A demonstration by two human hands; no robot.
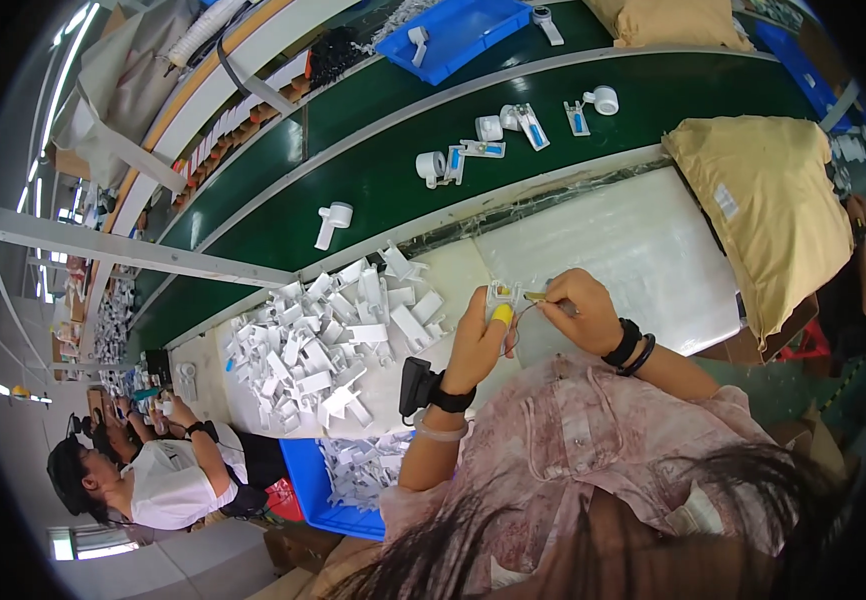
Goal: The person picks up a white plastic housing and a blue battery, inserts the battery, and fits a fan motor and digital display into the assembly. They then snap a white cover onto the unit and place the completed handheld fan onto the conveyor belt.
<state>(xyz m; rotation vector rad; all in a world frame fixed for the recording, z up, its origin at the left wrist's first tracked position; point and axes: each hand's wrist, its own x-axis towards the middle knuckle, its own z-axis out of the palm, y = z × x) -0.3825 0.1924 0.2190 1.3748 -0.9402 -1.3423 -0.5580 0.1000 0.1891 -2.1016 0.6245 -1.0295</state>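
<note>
My left hand (477, 342) is closed around a small white plastic housing (500, 293), with a yellow cover on one digit. Close beside it, my right hand (583, 306) pinches a small flat yellow-green piece (535, 296), its tip pointing at the housing. Whether the two touch is too small to tell. A thin dark wire seems to hang below the fingers. Left of my hands, a large heap of white plastic parts (318, 345) covers the worktable (593, 240).
Beyond the table runs a green conveyor belt (383, 190) carrying white assemblies, some with blue inserts (533, 130). A blue tray (453, 45) sits further back. At right lies a large yellow bag (763, 220). Below the heap stands a blue bin (318, 500); a co-worker (168, 470) is at left.
</note>
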